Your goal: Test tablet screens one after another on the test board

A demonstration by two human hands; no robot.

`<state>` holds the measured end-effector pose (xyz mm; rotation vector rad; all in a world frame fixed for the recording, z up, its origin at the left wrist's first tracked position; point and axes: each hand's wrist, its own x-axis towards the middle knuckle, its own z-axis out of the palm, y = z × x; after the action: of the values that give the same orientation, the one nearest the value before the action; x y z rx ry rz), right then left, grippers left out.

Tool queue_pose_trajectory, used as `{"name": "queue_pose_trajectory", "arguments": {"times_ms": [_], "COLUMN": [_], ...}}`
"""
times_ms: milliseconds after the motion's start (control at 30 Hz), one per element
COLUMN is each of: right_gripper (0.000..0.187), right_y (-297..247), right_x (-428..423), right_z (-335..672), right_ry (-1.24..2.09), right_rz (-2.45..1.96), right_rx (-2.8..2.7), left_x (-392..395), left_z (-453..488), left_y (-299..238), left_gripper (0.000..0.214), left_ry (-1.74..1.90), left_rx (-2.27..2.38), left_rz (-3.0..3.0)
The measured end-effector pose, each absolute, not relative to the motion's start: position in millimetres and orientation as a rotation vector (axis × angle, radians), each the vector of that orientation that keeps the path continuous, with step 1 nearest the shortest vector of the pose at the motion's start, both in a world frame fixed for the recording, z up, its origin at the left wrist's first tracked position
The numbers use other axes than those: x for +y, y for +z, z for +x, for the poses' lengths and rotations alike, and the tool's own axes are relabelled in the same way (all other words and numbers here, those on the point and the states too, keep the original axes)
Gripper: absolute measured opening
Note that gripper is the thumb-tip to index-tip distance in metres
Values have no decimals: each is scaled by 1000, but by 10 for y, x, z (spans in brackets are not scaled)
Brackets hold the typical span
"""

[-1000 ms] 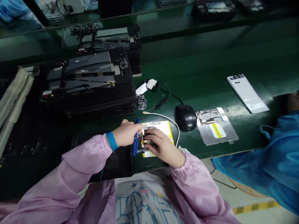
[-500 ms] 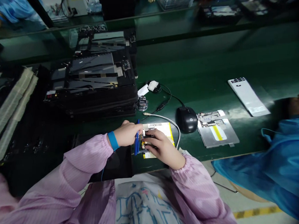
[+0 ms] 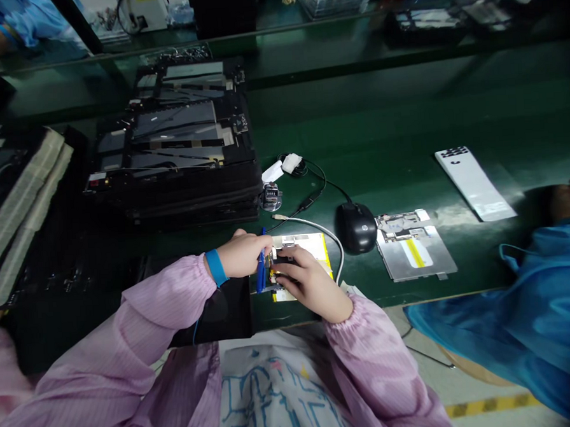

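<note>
My left hand [image 3: 242,254], with a blue wrist strap, is closed round a blue pen-like tool [image 3: 260,269] held upright at the left edge of a small yellow and silver part [image 3: 310,245] near the table's front edge. My right hand [image 3: 308,282] lies on that part with fingers curled, pressing on a dark piece at its left end. A white cable [image 3: 320,231] arcs over the part's far right corner. What lies under my right fingers is hidden.
A black mouse [image 3: 356,227] and a silver plate with a yellow strip [image 3: 416,252] lie to the right. A stack of black trays [image 3: 177,162] stands behind left. A white strip [image 3: 474,183] lies far right. A person's blue sleeve [image 3: 524,315] is at right.
Both hands stay on the small part with almost no motion. The view has shifted slightly.
</note>
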<state>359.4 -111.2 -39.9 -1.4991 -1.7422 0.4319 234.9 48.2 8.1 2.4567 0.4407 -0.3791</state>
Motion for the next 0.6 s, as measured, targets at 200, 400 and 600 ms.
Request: {"name": "queue_pose_trajectory", "arguments": {"times_ms": [200,400,600], "right_gripper": [21,20,21], "right_y": [-398,-393,-467], "right_x": [-1113,-1107,-1172], "right_z": [3588,3587,3518], "right_ry": [411,394,300], "right_rz": [-1484,-1511,-1448], "right_rx": [-1750,-1754,-1777], "left_x": [453,457,336], "left_z": [2361,2378,2333], "left_y": [104,101,197], "left_gripper": [13,11,8], "left_ry": [-395,-391,-431], "left_rx": [473,478,539], "left_rz": [2464,2457,2486]}}
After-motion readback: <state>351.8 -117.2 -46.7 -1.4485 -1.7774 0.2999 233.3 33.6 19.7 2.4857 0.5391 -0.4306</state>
